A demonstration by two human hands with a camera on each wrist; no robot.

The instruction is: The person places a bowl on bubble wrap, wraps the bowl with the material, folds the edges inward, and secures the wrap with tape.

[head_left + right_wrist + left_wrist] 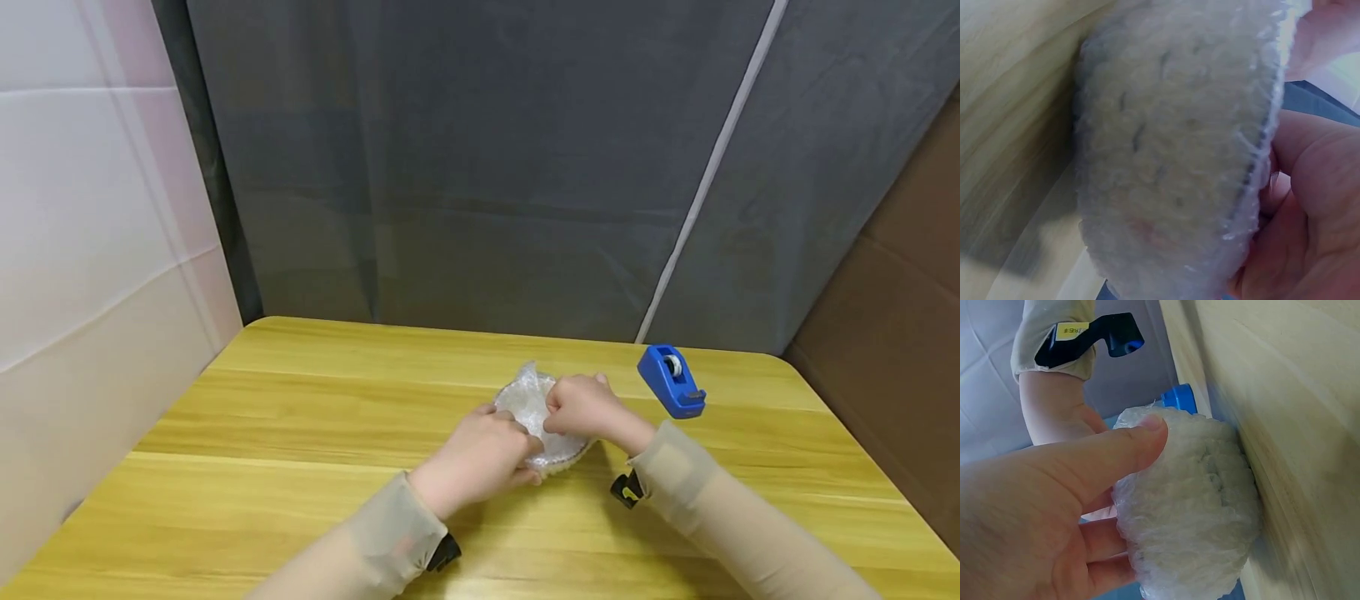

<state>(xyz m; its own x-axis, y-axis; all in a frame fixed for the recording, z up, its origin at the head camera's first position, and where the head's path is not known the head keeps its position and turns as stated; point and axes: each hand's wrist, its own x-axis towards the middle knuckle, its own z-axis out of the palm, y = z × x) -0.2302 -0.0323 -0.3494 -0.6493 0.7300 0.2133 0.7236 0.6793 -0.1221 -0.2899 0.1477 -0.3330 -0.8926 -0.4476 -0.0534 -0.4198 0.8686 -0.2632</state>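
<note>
A round bowl (557, 463) wrapped in clear bubble wrap (1191, 506) stands on the wooden table, its hollow side up. Its pale side with small dark marks shows through the wrap. My left hand (483, 450) grips the near left rim, thumb against the outer wall and fingers over the inside. At the right rim my right hand (588, 407) has its fingers curled down into the hollow, on the wrap. Its fingertips are partly hidden by the wrapped wall in the right wrist view. A loose wrap corner (528, 372) sticks up at the far rim.
A blue tape dispenser (671, 382) stands on the table (300, 400) behind and to the right of the bowl. Dark grey cloth (480, 167) hangs along the far edge. A white panel (90, 208) is at the left, a brown one (900, 333) at the right.
</note>
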